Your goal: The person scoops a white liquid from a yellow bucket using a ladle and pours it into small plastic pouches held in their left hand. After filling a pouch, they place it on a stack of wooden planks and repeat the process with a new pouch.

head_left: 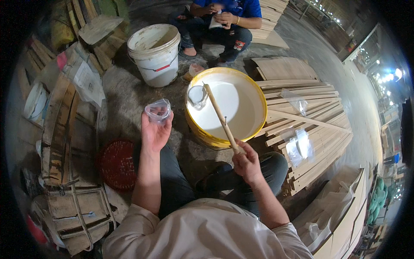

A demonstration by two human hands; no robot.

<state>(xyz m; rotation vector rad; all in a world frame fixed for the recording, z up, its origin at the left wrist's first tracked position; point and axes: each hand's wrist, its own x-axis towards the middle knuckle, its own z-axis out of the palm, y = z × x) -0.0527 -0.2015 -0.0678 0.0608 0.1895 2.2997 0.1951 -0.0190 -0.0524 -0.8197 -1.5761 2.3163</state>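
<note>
My right hand (246, 163) grips the lower end of a long wooden-handled ladle (219, 113). Its small round cup, coated in white, hangs over the left inner side of a yellow-rimmed bucket (261, 93). Thick white liquid (233, 103) fills much of that bucket. To the left, my left hand (156, 131) holds up a clear plastic bag (158, 111), its mouth spread in a loop above my fingers. The bag stands apart from the bucket and the ladle. Whether anything lies in the bag I cannot tell.
A white pail (157, 69) with a red-gripped handle stands beyond the bucket. Another person (224, 17) sits opposite, holding a small white bag. Stacked wooden slats (310, 125) with filled clear bags (300, 146) lie right. A red plastic stool (117, 164) is by my left leg.
</note>
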